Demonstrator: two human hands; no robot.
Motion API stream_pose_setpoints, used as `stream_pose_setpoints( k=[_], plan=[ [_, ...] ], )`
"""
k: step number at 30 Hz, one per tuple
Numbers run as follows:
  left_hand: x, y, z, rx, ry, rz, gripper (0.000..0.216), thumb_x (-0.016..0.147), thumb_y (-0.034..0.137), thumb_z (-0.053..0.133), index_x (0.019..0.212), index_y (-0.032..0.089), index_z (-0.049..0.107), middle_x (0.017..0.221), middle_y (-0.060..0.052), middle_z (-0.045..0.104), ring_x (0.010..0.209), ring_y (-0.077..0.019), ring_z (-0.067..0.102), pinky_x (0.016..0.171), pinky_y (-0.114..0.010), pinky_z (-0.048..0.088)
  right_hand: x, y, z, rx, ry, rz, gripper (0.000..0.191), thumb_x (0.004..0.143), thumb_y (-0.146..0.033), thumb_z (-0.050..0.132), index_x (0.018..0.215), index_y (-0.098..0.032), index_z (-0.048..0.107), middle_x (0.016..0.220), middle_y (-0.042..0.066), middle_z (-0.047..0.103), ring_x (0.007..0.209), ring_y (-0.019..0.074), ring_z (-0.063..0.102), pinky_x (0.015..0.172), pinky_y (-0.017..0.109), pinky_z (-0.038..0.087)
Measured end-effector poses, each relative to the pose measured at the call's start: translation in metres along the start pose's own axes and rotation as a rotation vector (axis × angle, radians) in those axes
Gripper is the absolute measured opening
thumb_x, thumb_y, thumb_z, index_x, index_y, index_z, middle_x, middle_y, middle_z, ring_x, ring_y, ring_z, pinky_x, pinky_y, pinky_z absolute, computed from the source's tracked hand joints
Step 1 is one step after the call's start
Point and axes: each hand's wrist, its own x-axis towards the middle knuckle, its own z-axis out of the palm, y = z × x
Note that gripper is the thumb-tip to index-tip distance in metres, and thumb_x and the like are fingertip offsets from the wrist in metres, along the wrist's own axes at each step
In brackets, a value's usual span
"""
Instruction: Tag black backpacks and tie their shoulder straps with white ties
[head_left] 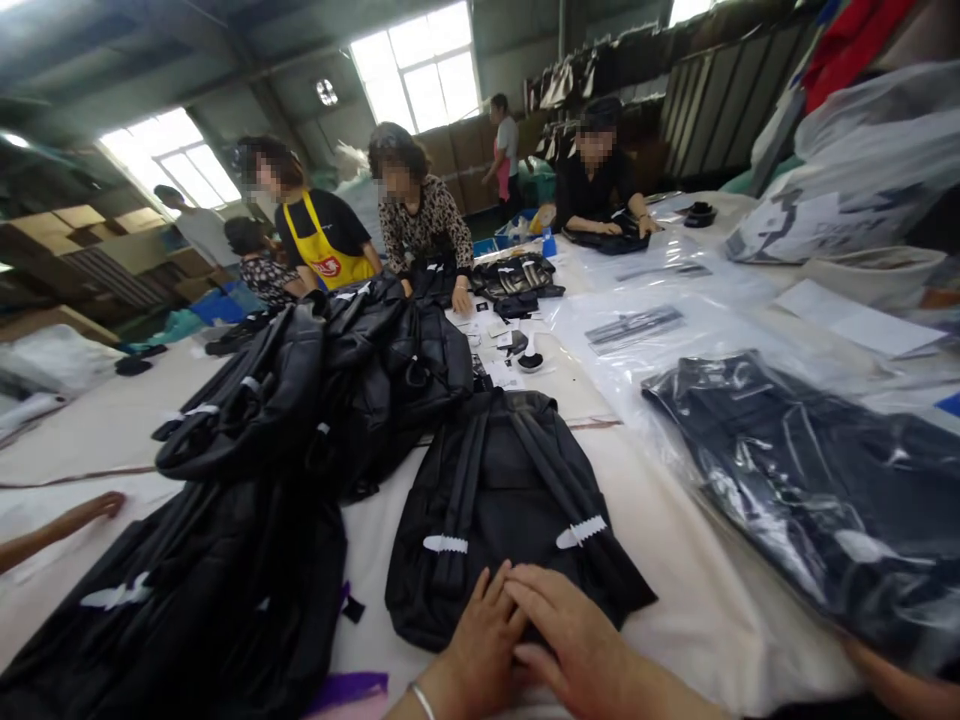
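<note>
A black backpack [517, 490] lies in front of me with its shoulder straps up. A white toothed strip [581, 532] wraps each strap. My left hand [484, 635], with a bangle at the wrist, rests at the backpack's lower edge, fingers stretched forward. Beside it and partly over its fingertips is my right hand [566, 625], flat, fingers extended. Neither hand shows anything held. What lies beneath the palms is hidden.
Black backpacks [247, 400] are heaped at the left. At the right lie black bags in clear plastic [810, 470]. Another person's hand [101, 508] reaches in from the left. Across the cloth-covered table [690, 590], several people handle bags near small cards [506, 375].
</note>
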Motion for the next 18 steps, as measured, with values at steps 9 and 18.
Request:
stream_pose_setpoints(
  k=[9, 18],
  plan=[
    [-0.084, -0.094, -0.03, 0.362, 0.293, 0.096, 0.065, 0.087, -0.002, 0.038, 0.144, 0.03, 0.035, 0.154, -0.005, 0.031, 0.145, -0.0265, 0.018, 0.115, -0.058, 0.02, -0.011, 0.024, 0.039, -0.228, -0.324, 0.161, 0.094, 0.055, 0.004, 0.055, 0.143, -0.025, 0.039, 0.153, 0.01, 0.033, 0.141, 0.0322, 0.029, 0.115, 0.054, 0.022],
    [-0.096, -0.146, -0.053, 0.171, 0.345, 0.087, 0.041, 0.084, 0.002, 0.047, 0.117, 0.022, 0.062, 0.139, -0.001, 0.052, 0.146, -0.0258, 0.011, 0.115, -0.042, 0.034, 0.001, 0.02, 0.011, -0.318, -0.217, 0.177, 0.085, 0.062, 0.003, 0.039, 0.136, -0.038, 0.049, 0.139, -0.002, 0.055, 0.128, 0.0235, 0.051, 0.105, 0.049, 0.041]
  ],
)
